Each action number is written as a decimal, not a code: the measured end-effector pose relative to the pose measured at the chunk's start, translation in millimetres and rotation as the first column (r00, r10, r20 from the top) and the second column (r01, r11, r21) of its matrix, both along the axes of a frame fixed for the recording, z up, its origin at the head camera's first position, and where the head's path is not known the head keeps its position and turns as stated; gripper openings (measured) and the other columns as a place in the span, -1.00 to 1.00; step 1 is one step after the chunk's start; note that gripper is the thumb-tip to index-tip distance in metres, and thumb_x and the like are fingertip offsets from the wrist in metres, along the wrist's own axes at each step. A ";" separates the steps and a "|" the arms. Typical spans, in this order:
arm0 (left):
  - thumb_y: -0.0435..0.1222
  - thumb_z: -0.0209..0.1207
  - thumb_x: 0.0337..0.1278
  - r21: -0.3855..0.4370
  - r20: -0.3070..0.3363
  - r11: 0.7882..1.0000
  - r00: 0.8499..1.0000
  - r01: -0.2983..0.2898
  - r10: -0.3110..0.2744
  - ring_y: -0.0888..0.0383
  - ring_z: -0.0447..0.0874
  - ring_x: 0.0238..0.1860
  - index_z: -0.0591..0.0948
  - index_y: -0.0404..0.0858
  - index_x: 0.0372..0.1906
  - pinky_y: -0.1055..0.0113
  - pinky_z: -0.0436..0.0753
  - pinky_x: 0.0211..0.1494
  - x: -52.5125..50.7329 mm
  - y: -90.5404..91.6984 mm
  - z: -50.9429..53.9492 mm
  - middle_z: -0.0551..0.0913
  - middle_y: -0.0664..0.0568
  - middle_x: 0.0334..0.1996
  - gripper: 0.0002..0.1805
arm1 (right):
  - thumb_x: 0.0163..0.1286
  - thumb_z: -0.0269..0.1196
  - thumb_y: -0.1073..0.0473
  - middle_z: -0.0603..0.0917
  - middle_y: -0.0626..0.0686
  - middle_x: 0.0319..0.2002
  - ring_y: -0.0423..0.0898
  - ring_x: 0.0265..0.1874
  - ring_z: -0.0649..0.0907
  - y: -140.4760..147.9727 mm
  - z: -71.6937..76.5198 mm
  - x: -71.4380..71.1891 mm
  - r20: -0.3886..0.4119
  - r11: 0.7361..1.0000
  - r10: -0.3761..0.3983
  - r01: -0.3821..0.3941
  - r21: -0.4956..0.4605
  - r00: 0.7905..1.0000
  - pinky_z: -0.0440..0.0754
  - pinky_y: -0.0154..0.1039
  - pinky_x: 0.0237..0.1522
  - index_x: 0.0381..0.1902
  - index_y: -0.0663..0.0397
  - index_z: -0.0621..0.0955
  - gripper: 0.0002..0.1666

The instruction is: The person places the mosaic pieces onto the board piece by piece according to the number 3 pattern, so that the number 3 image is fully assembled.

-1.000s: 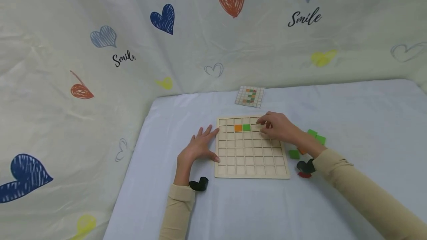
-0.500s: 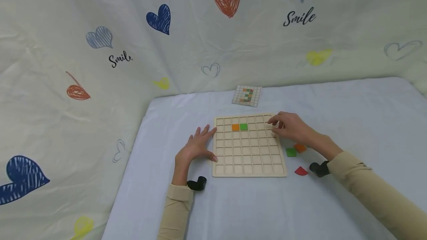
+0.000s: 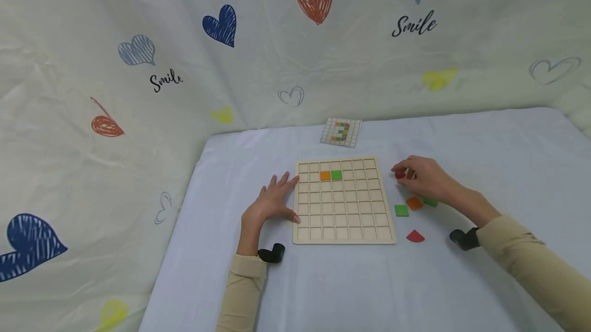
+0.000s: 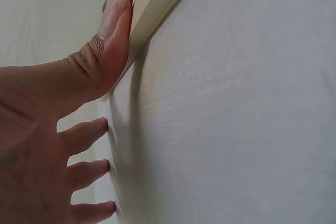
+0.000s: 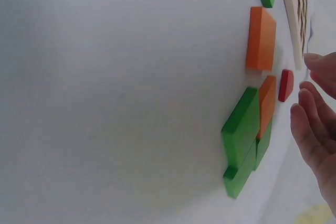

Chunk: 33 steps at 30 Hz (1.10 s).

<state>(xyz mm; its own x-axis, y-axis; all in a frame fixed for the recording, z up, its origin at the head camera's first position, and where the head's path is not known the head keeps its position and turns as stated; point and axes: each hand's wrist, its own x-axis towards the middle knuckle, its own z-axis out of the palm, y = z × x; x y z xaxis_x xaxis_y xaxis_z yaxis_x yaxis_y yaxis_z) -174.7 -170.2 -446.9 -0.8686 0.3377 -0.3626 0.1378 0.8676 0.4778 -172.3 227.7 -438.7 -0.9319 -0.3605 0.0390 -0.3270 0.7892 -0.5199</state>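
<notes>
A wooden grid board [image 3: 340,207] lies flat on the white cloth, with an orange square tile [image 3: 325,175] and a green square tile [image 3: 336,175] side by side in its second row from the top. My left hand [image 3: 271,203] is spread at the board's left edge; its thumb [image 4: 114,30] touches that edge. Beyond the right edge, my right hand [image 3: 429,177] is over a small red piece [image 3: 399,174]. In the right wrist view this red piece [image 5: 285,85] lies on the cloth beside the parted fingertips, apparently ungripped. Its full shape is hidden.
Right of the board lie a green tile [image 3: 401,211], an orange tile [image 3: 414,203] and a red rounded wedge [image 3: 415,236]. Another green tile [image 3: 430,202] is partly under my right forearm. Behind the board sits a printed pattern card [image 3: 340,132].
My right hand has moved right, from over the board's upper right to the red piece on the cloth. The left hand has stayed at the board's edge.
</notes>
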 end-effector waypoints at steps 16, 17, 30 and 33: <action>-0.12 0.66 -0.25 0.006 -0.004 1.000 1.000 0.002 -0.002 -0.22 -0.31 0.68 0.14 -0.01 0.66 -0.29 -0.15 0.65 0.1 0.3 0.4 -0.09 -0.06 0.69 0.30 | 0.25 0.47 0.26 0.72 0.12 -0.23 -0.03 -0.31 0.62 33.8 -4.9 12.4 0.061 0.997 -0.065 0.063 0.038 0.996 0.60 -0.33 -0.38 -0.09 0.34 0.71 -0.68; -0.12 0.66 -0.24 0.007 -0.003 1.000 1.000 0.002 -0.002 -0.22 -0.32 0.68 0.14 -0.01 0.66 -0.29 -0.15 0.65 0.2 0.4 0.7 -0.09 -0.06 0.69 0.30 | 0.24 0.47 0.27 0.72 0.12 -0.23 -0.03 -0.31 0.62 34.7 -5.3 13.4 0.058 0.997 -0.070 0.068 0.035 0.996 0.59 -0.34 -0.39 -0.09 0.34 0.71 -0.68; -0.12 0.66 -0.24 0.003 0.001 1.000 1.000 -0.005 0.005 -0.20 -0.32 0.68 0.14 0.01 0.66 -0.26 -0.16 0.66 -0.3 0.7 0.5 -0.10 -0.04 0.69 0.30 | 0.27 0.46 0.26 0.65 0.25 -0.20 0.04 -0.31 0.60 40.7 -9.0 14.0 0.039 0.990 -0.132 0.130 0.056 0.990 0.58 -0.35 -0.44 -0.05 0.40 0.70 -0.64; -0.13 0.65 -0.23 0.008 0.006 1.000 1.000 -0.001 0.001 -0.20 -0.33 0.68 0.14 0.01 0.66 -0.26 -0.16 0.66 -0.3 1.2 -0.3 -0.10 -0.04 0.69 0.29 | 0.29 0.45 0.23 0.66 0.21 -0.21 0.03 -0.30 0.59 38.3 -11.8 12.1 0.040 0.992 -0.125 0.124 0.038 0.991 0.57 -0.35 -0.43 -0.05 0.39 0.70 -0.64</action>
